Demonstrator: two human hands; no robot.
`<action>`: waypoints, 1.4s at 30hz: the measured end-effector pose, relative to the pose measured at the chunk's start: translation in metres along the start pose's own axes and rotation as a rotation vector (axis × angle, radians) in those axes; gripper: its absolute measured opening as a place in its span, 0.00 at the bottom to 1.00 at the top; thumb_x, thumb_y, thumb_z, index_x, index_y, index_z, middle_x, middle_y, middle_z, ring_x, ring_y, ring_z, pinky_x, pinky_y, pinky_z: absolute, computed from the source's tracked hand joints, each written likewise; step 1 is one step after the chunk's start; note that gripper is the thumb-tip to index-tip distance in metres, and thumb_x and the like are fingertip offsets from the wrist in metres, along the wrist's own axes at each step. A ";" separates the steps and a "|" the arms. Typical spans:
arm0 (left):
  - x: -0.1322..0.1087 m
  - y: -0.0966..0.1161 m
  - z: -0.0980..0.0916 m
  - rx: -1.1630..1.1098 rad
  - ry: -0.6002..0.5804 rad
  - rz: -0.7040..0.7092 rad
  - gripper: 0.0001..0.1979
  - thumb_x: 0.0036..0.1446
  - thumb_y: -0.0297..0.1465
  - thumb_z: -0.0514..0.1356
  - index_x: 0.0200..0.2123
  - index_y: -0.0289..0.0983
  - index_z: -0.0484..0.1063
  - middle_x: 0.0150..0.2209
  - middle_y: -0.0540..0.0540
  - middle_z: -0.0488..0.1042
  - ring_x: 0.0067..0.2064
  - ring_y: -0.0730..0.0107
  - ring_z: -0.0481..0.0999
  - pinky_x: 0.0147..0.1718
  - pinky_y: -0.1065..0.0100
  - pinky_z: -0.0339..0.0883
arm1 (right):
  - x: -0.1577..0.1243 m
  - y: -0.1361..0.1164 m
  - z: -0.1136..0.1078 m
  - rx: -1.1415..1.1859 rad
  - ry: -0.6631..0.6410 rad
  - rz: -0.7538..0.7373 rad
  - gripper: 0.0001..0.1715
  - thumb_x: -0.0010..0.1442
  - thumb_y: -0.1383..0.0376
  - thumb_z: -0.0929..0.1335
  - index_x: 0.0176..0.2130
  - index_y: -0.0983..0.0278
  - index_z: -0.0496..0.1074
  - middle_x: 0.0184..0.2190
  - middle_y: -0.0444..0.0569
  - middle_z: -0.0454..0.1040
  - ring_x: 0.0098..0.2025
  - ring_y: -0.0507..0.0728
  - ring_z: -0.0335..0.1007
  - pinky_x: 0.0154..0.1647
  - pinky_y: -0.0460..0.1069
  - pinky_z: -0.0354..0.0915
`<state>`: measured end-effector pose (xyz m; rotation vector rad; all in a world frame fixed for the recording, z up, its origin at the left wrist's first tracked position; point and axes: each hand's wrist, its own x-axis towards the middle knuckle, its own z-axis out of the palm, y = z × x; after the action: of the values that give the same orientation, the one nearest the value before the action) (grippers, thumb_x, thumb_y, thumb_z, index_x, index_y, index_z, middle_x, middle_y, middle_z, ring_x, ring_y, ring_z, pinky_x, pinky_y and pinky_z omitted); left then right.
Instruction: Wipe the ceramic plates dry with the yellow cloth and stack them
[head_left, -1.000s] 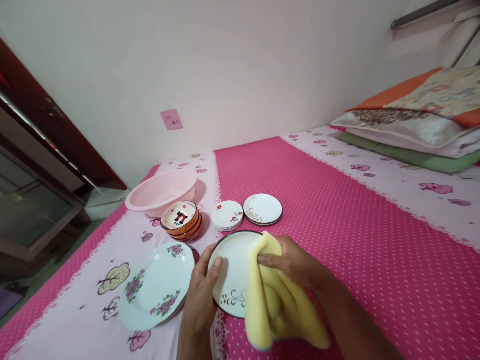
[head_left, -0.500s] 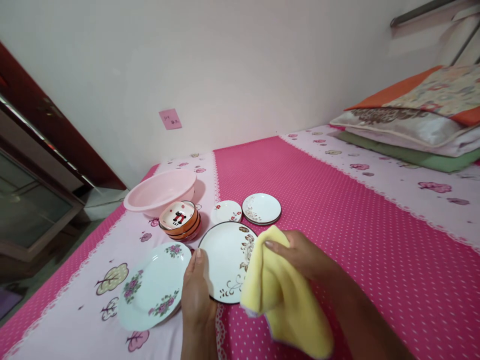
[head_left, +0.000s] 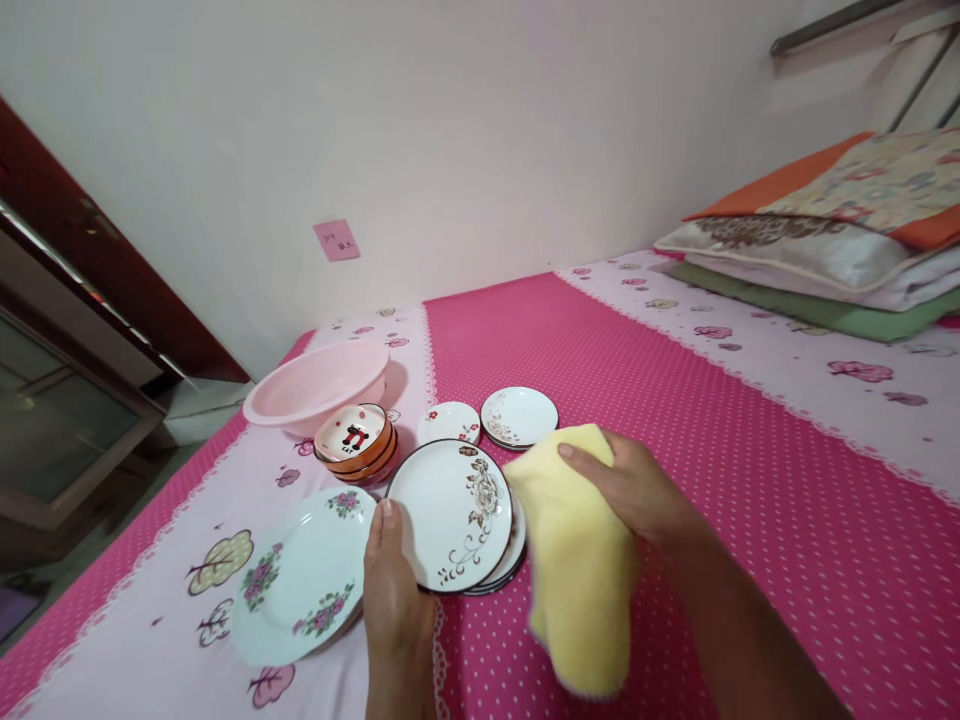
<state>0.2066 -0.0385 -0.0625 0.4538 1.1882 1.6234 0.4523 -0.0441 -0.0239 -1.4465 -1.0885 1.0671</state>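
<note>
The left hand point(head_left: 394, 590) grips the near left rim of a white plate with a dark rim and brown floral print point(head_left: 450, 515), thumb lying on the plate's upper face and the other fingers hidden beneath it. That plate sits tilted slightly on top of a short stack of similar plates point(head_left: 504, 570), whose edges peek out at its near right side, all resting on the pink dotted bedspread point(head_left: 675, 400).

The right hand point(head_left: 630, 490) is closed around a yellow cloth point(head_left: 577, 560), pinching its upper fold between thumb and fingers; the cloth hangs down in a loose drape just beside the right edge of the held plate, close to it but whether it touches cannot be told.

To the left of the held plate lies a larger white plate with pink roses point(head_left: 300, 575), on top of at least one more plate. Farther off stand orange bowls point(head_left: 354, 448) nested together, the top one showing a small dark figure inside. Behind them sits a pink plastic basin point(head_left: 315, 385). To the right of the bowls are a small plate with red flowers point(head_left: 450, 422) and a brown-patterned plate point(head_left: 519, 416), side by side. Folded bedding point(head_left: 825, 240) is piled at the far right, and a pink note point(head_left: 336, 240) is stuck on the wall.
</note>
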 end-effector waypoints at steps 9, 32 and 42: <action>-0.018 -0.010 0.010 0.012 -0.033 -0.142 0.36 0.58 0.46 0.67 0.67 0.49 0.61 0.69 0.43 0.64 0.66 0.52 0.68 0.55 0.56 0.73 | -0.012 0.009 0.073 0.365 -0.159 -0.117 0.32 0.53 0.57 0.75 0.55 0.64 0.70 0.50 0.58 0.79 0.51 0.64 0.78 0.53 0.58 0.73; -0.013 -0.004 0.012 -0.364 -0.303 -0.255 0.21 0.69 0.41 0.55 0.46 0.30 0.81 0.45 0.36 0.83 0.49 0.56 0.82 0.52 0.59 0.75 | -0.042 0.009 0.104 -0.337 -0.398 -0.781 0.24 0.51 0.79 0.61 0.42 0.61 0.76 0.46 0.48 0.75 0.49 0.59 0.68 0.61 0.56 0.61; -0.009 0.002 0.009 -0.246 -0.263 -0.202 0.25 0.70 0.42 0.53 0.62 0.33 0.71 0.56 0.34 0.78 0.59 0.52 0.76 0.60 0.55 0.68 | -0.036 0.020 0.058 -0.518 -0.320 -0.733 0.16 0.58 0.76 0.58 0.34 0.61 0.69 0.33 0.47 0.74 0.39 0.58 0.71 0.65 0.61 0.57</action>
<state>0.2163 -0.0416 -0.0549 0.3641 0.7995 1.4610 0.3908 -0.0693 -0.0473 -1.0941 -2.0358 0.5013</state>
